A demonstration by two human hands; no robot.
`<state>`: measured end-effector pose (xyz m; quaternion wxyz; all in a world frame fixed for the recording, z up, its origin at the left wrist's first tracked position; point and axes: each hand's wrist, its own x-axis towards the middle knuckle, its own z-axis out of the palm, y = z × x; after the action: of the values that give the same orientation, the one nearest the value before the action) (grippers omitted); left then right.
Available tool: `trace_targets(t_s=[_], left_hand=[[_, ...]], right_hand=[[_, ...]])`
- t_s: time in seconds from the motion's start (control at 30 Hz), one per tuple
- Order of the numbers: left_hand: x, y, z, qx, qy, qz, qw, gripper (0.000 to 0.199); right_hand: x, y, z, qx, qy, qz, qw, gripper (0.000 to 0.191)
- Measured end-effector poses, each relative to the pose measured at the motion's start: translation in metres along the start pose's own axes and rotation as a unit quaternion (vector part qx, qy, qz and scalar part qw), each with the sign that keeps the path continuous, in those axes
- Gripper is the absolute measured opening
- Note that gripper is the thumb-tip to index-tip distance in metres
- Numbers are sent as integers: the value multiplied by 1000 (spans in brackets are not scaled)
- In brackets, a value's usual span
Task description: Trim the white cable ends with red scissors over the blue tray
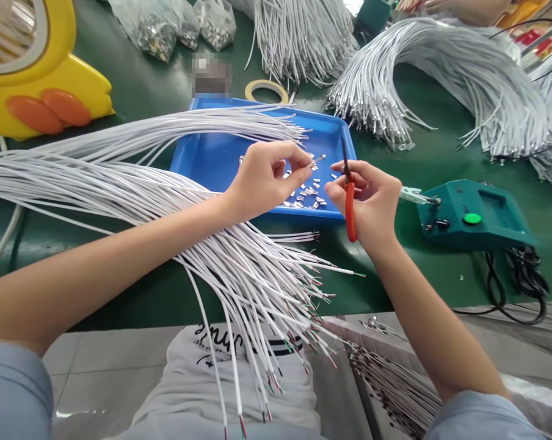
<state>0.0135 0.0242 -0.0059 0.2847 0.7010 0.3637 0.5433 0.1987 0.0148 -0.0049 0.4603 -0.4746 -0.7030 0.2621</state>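
Note:
My left hand is over the blue tray, thumb and forefinger pinched on a small metal connector that sticks out to the right. Several similar small metal pieces lie scattered in the tray below it. At the tray's right edge, my right hand holds small scissors with orange-red handles, dark blades pointing up. Beneath my left forearm runs a thick bundle of white cables, its stripped ends showing red and green wires. A second white cable bundle reaches across the tray's far side.
To the right sits a green device with a bright green button and coiled black cord. More white cable bundles lie farther back, near a tape roll and bags of metal parts. A yellow duck-shaped object stands left.

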Motion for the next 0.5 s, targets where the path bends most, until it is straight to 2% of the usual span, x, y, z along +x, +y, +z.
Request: trace_targets(t_s=[0.23,0.5], left_hand=[[-3,1,1,30,-43,16,999,2],[-1,0,-1,21,-106,15,994,11]], right_hand=[[-4,-6,4,32,17,-51,998,22],[-2,-3,9,123,12,-71,990,26]])
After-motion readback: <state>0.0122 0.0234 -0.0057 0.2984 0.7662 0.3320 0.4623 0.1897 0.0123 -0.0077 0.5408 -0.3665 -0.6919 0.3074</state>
